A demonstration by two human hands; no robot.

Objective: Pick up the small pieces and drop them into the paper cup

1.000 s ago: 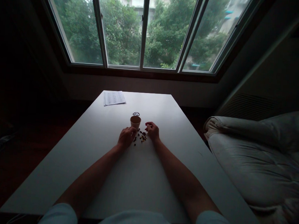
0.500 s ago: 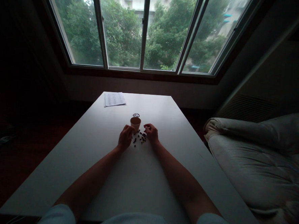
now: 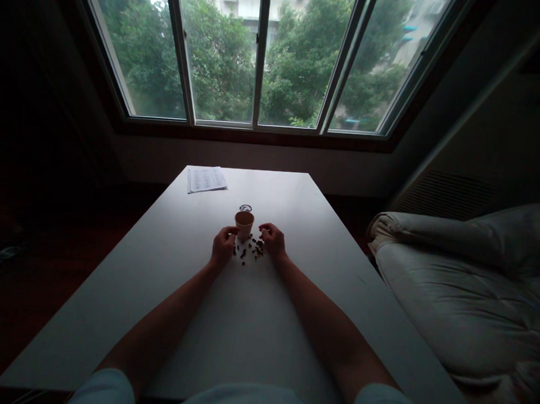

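A brown paper cup (image 3: 244, 226) stands upright on the white table, its open mouth showing. My left hand (image 3: 223, 245) is at the cup's left side with curled fingers, the fingertips at or against its wall. Whether a small thing is between them is too dark to see. My right hand (image 3: 273, 241) rests right of the cup, apart from it, fingers bent and drawn together; what they hold, if anything, cannot be made out. Between the hands several small dark pieces (image 3: 243, 253) lie scattered, with a denser cluster (image 3: 258, 248) beside my right hand.
A ring-shaped dark item (image 3: 246, 208) lies just behind the cup. Printed papers (image 3: 207, 180) lie at the far left corner of the white table (image 3: 244, 322). To the right is a pale padded couch (image 3: 457, 286); a window (image 3: 255, 61) stands beyond.
My left hand has shifted slightly left, from in front of the cup's lower edge to its side, uncovering a few dark pieces. My right hand has barely moved.
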